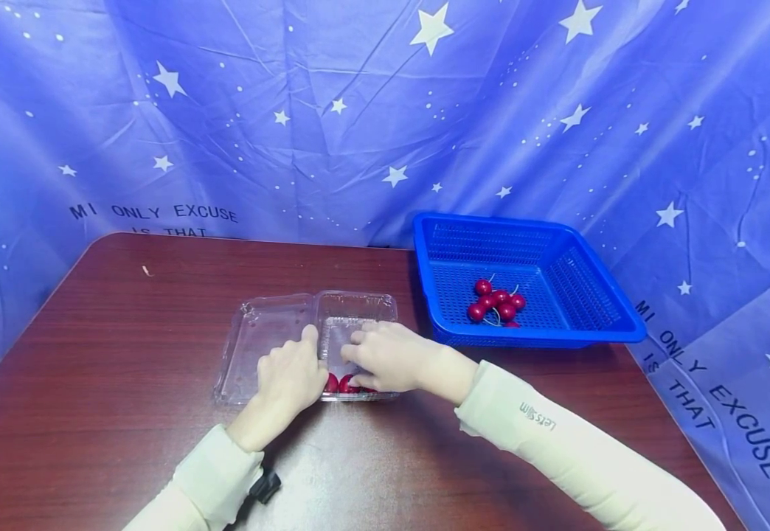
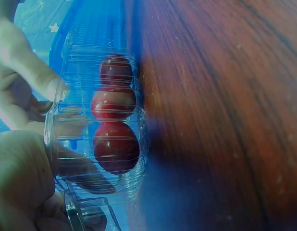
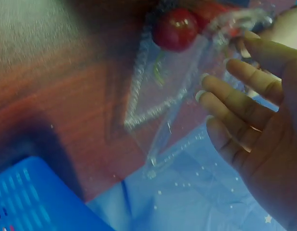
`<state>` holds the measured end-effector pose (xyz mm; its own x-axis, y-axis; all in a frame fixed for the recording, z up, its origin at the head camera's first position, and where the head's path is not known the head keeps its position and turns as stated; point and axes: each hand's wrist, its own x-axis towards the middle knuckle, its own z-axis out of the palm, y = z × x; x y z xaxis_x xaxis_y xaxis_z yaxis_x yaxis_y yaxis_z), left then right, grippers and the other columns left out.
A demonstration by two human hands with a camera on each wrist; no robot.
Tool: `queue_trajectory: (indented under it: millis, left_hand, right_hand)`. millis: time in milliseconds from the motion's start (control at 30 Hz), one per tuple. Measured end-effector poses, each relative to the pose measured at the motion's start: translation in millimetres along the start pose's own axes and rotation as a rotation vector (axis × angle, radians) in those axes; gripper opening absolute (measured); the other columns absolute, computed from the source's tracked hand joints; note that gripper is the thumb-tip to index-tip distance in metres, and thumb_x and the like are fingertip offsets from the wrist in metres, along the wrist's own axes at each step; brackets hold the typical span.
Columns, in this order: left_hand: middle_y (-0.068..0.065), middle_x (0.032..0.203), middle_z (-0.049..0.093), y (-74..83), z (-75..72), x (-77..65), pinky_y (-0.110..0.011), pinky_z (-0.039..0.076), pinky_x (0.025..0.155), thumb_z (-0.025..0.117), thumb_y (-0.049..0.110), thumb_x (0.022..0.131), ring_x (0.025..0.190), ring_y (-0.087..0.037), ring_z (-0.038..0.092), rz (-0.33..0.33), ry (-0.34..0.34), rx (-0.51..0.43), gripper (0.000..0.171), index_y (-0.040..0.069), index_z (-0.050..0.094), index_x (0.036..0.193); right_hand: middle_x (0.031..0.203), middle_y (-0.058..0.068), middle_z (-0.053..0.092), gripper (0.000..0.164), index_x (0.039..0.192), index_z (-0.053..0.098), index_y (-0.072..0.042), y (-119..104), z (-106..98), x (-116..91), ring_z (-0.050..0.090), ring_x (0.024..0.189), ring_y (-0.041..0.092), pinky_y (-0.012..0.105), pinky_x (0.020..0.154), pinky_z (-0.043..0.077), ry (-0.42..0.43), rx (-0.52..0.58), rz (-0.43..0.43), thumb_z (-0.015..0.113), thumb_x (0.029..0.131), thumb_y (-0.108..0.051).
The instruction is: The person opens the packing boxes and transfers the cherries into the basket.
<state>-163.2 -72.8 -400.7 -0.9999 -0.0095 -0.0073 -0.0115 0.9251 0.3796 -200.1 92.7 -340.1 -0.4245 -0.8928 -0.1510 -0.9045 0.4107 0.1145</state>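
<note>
A clear plastic clamshell box (image 1: 357,295) stands on the table with its lid (image 1: 252,346) folded out to the left. Three red cherries (image 2: 115,103) sit in a row along the box's front wall. My left hand (image 1: 290,375) grips the box's left side by the hinge, some fingers inside the wall, partly seen through the plastic. Over the box's right side reaches my right hand (image 1: 392,356), its fingers loosely spread near the cherries. In the right wrist view nothing lies in its palm, and a green stem (image 3: 158,72) hangs by one cherry.
A blue perforated basket (image 1: 531,335) stands at the back right of the table, with several stemmed cherries (image 1: 483,287) on its floor. A small pale scrap (image 1: 147,271) lies at the back left. Star-printed blue cloth (image 1: 358,147) hangs behind the brown table (image 1: 93,369).
</note>
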Motion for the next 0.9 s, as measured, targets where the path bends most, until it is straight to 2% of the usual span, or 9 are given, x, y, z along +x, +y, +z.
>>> queue_trajectory:
  millis: [133, 300, 533, 900]
  left_hand:
    - [-0.024, 0.074, 0.068, -0.1, 0.5, 0.3, -0.051, 0.048, 0.051, 0.06, 0.021, 0.082, 0.066, -0.042, 0.065, 0.002, 0.0, -0.001, 0.023, 0.005, 0.047, 0.093]
    - [-0.023, 0.072, 0.068, -0.7, 0.7, 0.8, -0.051, 0.047, 0.05, 0.06, 0.02, 0.082, 0.064, -0.042, 0.065, -0.003, -0.005, 0.004, 0.023, 0.005, 0.047, 0.094]
    - [-0.023, 0.072, 0.068, 0.4, -1.1, 0.7, -0.051, 0.047, 0.05, 0.059, 0.021, 0.083, 0.064, -0.042, 0.065, -0.004, -0.013, 0.004, 0.022, 0.005, 0.047, 0.093]
    - [-0.022, 0.07, 0.066, -0.2, -1.2, 0.3, -0.05, 0.047, 0.048, 0.058, 0.02, 0.082, 0.062, -0.041, 0.064, -0.004, -0.018, 0.003, 0.022, 0.005, 0.047, 0.093]
  right_hand:
    - [0.088, -0.002, 0.07, 0.018, 0.096, 0.068, -0.016, -4, 5, 1, 0.06, 0.083, 0.019, 0.036, 0.072, 0.053, 0.016, -0.005, -0.049, 0.068, 0.086, -0.031]
    - [0.087, -0.003, 0.07, 0.012, 0.095, 0.069, -0.02, -6, 8, 2, 0.059, 0.081, 0.018, 0.034, 0.068, 0.053, 0.027, -0.012, -0.073, 0.07, 0.084, -0.025]
    - [0.087, -0.003, 0.07, 0.014, 0.093, 0.069, -0.019, -8, 12, 4, 0.059, 0.079, 0.018, 0.033, 0.066, 0.052, -0.007, 0.022, -0.063, 0.073, 0.08, -0.022]
    - [0.097, -0.003, 0.074, 0.018, 0.099, 0.071, -0.019, -9, 17, 9, 0.064, 0.086, 0.016, 0.034, 0.074, 0.056, -0.073, 0.137, -0.01, 0.074, 0.081, -0.018]
